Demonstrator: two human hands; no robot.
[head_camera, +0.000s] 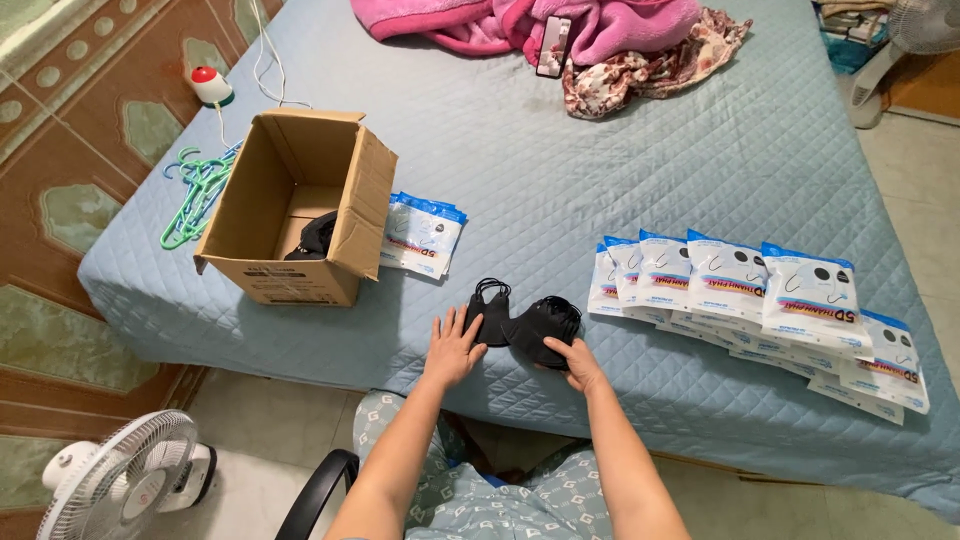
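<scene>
My left hand (452, 350) lies flat and spread on the bed (620, 180), its grip wide and holding nothing, fingertips touching the smaller black face mask (491, 308). My right hand (580, 366) rests on the near edge of the stack of black face masks (543, 326), fingers loosely curled over it; I cannot tell whether the grip has closed on it. The two dark piles lie side by side near the bed's front edge, touching each other, with nothing between them and my hands.

To my left stands an open cardboard box (300, 205) with one more black mask (316, 236) inside. Leaning just beside its right wall is a small pile of white packets with blue top bands (424, 234); I see at least two there. To my right a long overlapping row of the same white-and-blue packets (760, 300) runs along the bed, about ten or more, each with a dark round picture and red print; the exact count is hidden by overlap.

Beyond the box lie green and blue plastic hangers (196, 196) and a white device with a red cap (211, 86). At the far end is a pink blanket (520, 22) with a phone (553, 46) on it and a floral cloth (660, 62). A white fan (125, 478) stands on the floor below.
</scene>
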